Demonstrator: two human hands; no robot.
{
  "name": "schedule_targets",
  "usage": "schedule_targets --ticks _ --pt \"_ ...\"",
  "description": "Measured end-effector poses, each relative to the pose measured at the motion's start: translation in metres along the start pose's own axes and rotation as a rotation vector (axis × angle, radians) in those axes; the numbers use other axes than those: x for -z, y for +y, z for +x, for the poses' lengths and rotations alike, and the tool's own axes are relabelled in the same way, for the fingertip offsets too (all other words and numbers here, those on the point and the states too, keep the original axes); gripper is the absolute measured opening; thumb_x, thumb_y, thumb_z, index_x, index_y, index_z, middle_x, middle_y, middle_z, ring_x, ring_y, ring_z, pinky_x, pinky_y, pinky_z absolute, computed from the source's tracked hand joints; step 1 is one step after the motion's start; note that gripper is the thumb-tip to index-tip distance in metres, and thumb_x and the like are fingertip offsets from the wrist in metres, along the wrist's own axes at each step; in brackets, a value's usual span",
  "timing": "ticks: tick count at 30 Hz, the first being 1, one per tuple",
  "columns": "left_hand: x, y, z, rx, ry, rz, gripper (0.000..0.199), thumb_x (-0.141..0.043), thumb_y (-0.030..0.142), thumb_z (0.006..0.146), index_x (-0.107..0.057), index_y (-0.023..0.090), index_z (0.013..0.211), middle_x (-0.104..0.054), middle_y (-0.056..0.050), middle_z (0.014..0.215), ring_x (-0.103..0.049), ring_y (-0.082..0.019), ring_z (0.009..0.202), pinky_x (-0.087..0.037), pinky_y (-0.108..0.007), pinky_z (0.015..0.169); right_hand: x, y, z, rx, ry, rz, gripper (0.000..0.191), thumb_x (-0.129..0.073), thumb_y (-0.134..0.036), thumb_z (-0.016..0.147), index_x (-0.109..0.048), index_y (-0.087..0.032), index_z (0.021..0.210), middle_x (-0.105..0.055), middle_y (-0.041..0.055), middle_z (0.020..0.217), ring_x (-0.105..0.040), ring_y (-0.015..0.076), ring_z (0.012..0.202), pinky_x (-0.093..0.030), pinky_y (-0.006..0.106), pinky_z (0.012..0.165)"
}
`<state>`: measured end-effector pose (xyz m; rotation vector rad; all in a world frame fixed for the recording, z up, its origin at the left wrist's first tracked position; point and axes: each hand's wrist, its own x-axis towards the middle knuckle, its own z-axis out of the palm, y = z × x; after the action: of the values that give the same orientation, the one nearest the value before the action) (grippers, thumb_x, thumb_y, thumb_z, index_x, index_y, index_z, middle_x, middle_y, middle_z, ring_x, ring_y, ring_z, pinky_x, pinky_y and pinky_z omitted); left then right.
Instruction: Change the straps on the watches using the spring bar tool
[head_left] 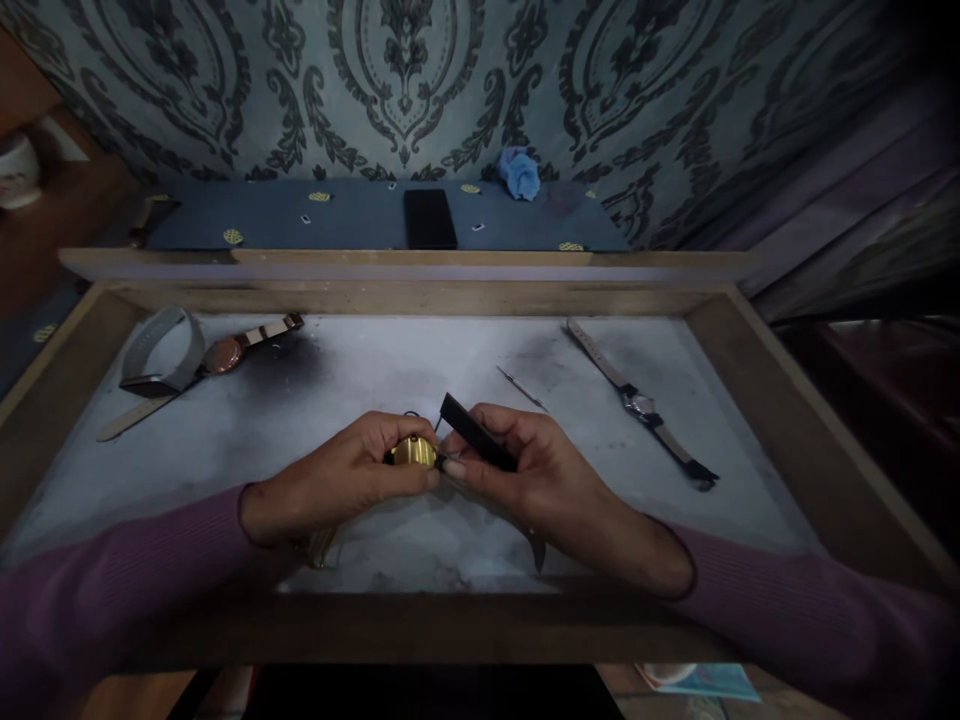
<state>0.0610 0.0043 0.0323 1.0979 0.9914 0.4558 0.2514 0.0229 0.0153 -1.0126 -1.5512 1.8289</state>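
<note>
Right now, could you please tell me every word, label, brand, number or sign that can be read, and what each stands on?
No text can be read.
Watch with the coppery dial: too small and blurred.
Watch at right: too small and blurred.
Gold piece in the left hand, black strip in the right hand: no readable marking.
Blue paper at the lower edge: too blurred.

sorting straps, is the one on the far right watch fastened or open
Open: the strap lies stretched out, its ends apart beyond the watch.

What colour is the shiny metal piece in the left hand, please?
The metal piece in the left hand is gold; the head view shows it.
</note>
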Motion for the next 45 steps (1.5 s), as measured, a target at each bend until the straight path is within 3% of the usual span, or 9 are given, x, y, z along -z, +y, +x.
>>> schedule_targets --ticks 16,27,38,45 --pt "0.0005 -0.0024 0.0006 0.006 -0.001 -0.022 0.019 -0.061 0.032 0.077 -0.05 0.016 0.075 -0.04 0.005 0.07 -0.035 -0.009 0.065 -0.029 -0.022 0.061 0.0003 -0.0052 -0.0012 -0.004 0.031 -0.045 0.023 -0.072 -0.031 0.074 -0.06 -0.012 0.07 -0.052 -0.0014 0.065 -0.043 0.0075 0.059 -0.038 0.02 0.054" --pt "0.0039 -0.0031 -0.002 0.012 -0.036 0.019 0.031 -0.062 0.041 0.081 -0.046 0.016 0.071 -0.036 0.005 0.068 -0.032 -0.008 0.062 -0.026 -0.022 0.056 0.0023 -0.0069 -0.0018 0.002 0.03 -0.084 0.019 -0.07 -0.03 0.076 -0.065 -0.013 0.074 -0.056 0.0001 0.067 -0.047 0.0092 0.062 -0.04 0.021 0.055" --pt "0.0063 0.0 -0.0018 0.016 -0.1 0.034 0.029 -0.063 0.036 0.081 -0.046 0.015 0.072 -0.036 0.005 0.069 -0.033 -0.007 0.063 -0.028 -0.02 0.057 0.0035 -0.0062 -0.0012 -0.004 -0.014 -0.11 0.022 -0.071 -0.034 0.074 -0.066 -0.012 0.077 -0.06 0.0022 0.069 -0.05 0.011 0.063 -0.041 0.024 0.056" --pt "0.0084 -0.0012 -0.0015 0.04 -0.112 0.089 0.028 -0.064 0.042 0.079 -0.057 0.015 0.08 -0.043 0.003 0.072 -0.041 -0.009 0.067 -0.035 -0.02 0.058 0.0028 -0.0041 -0.0013 0.0 -0.024 -0.112 0.021 -0.069 -0.034 0.075 -0.067 -0.013 0.078 -0.059 0.002 0.07 -0.052 0.0113 0.064 -0.043 0.024 0.058"
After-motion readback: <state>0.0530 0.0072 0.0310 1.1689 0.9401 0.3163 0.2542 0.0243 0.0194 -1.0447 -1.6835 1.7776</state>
